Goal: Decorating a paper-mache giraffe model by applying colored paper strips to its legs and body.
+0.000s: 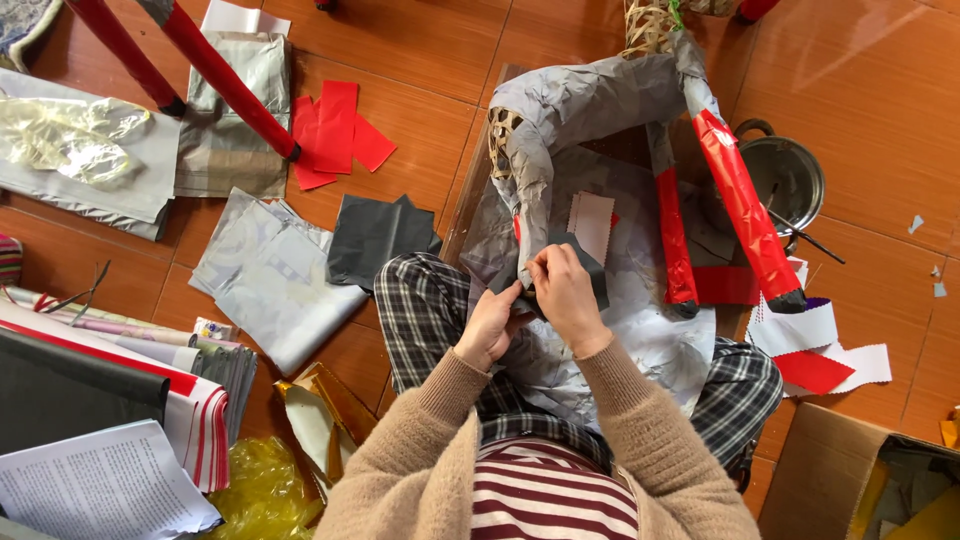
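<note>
Covering step under way: both hands pinching dark paper piece (590, 268) onto grey leg end of paper-covered frame (590, 105) over lap. Left hand (490, 325) grips lower edge, right hand (565, 290) presses top. Next, prob.: smooth flat, edges tucked, no creases.

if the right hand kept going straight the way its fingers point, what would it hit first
The right hand points up and left in the picture, at the grey paper leg of the figure it is pinching, beside the left hand. It would likely meet that leg first, though depth is unclear.
</note>
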